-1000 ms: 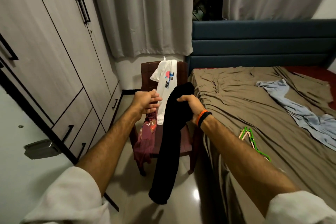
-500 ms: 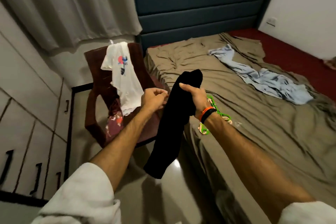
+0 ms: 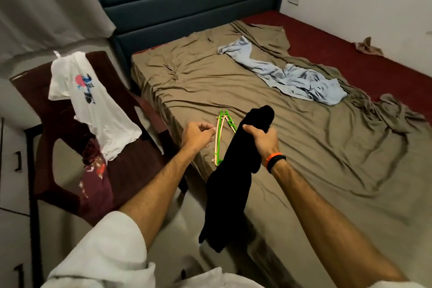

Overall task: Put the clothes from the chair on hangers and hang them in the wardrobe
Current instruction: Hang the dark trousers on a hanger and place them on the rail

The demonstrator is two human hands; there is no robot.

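The right hand's grip (image 3: pixel 263 137) is clenched around the black garment (image 3: pixel 230 184) near its top, so the bulk of the cloth hangs freely down past the edge of the bed (image 3: pixel 304 147) towards the floor. Held high like that, I'd guess it is kept clear of the floor and ready to be threaded onto a hanger. The left hand (image 3: pixel 197 134) hovers just beside it, fingers curled in on themselves with nothing in them that I can make out, poised above the hangers (image 3: pixel 221 138). Those lie in a small bunch, green and pale, on the brown sheet near the bed's edge, within easy reach of either hand; that looks like the reason the person is facing the bed.

The chair (image 3: pixel 131 166) to the left carries the remaining clothes: a white printed T-shirt (image 3: pixel 93 105) draped over its back and a maroon patterned garment (image 3: pixel 94 177) hanging off the seat's front. A light blue cloth (image 3: pixel 294 79) lies crumpled farther up the bed, well apart from the hangers. Only a strip of cabinet front with dark handles shows at the left edge, and no open wardrobe is in sight, so nothing can be said of its contents.
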